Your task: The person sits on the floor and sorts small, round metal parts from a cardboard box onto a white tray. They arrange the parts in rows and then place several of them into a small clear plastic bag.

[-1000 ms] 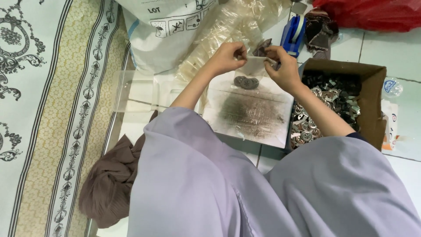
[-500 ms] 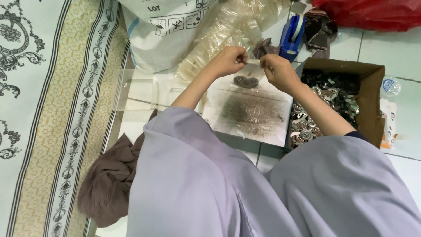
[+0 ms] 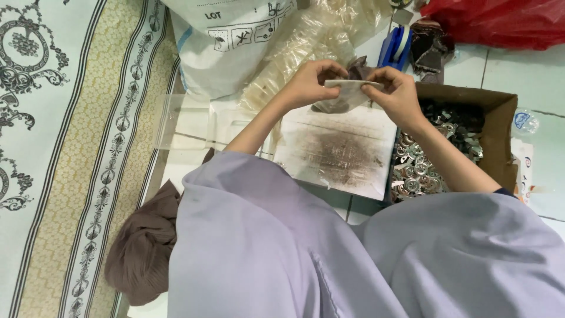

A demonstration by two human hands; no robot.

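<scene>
Both hands are now drawing together over a small pale plastic pouch (image 3: 352, 88) that was less plainly in view half a second ago — the left hand (image 3: 309, 82) is pinching its left end and the right hand (image 3: 397, 94) is gripping its right end. They are holding it just above a white sheet smudged with dark dust (image 3: 341, 150), beside a brown cardboard box of round silver metal pieces (image 3: 447, 147) — all lying on the white tiled floor (image 3: 506, 70).

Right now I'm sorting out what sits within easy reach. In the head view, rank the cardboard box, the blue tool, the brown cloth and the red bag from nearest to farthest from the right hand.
From the right hand:
1. Cardboard box, just beside it to the right.
2. Blue tool, just beyond it.
3. Red bag, far corner, right.
4. Brown cloth, near left, by the knee.
</scene>
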